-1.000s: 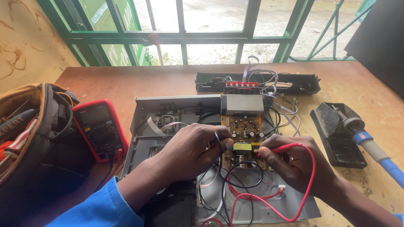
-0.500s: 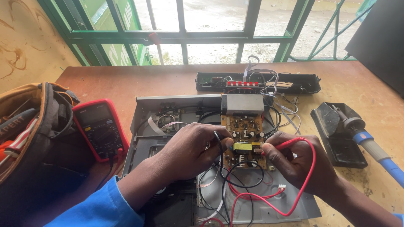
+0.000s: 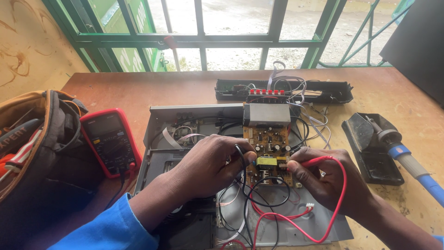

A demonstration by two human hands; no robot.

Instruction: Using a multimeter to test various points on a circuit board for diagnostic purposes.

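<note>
An opened grey metal device chassis [image 3: 162,115] lies on the wooden table, with a brown circuit board [image 3: 267,139] carrying a yellow transformer [image 3: 266,162] in its middle. My left hand [image 3: 212,164] is closed on a black test probe [image 3: 240,150], its tip at the board's left edge. My right hand [image 3: 321,178] pinches a red test probe [image 3: 310,162] against the board's right edge, beside the transformer. Red and black leads [image 3: 277,215] loop over the chassis floor. A red multimeter [image 3: 111,141] lies to the left of the chassis.
A detached black front panel [image 3: 333,95] with ribbon cables lies behind the chassis. A soldering iron with a blue handle [image 3: 411,162] rests on a black stand [image 3: 365,153] at the right. An open tool bag [image 3: 37,153] fills the left side. Green window bars stand behind the table.
Both hands keep the probes on the board. My right hand has shifted slightly, otherwise nothing has visibly moved.
</note>
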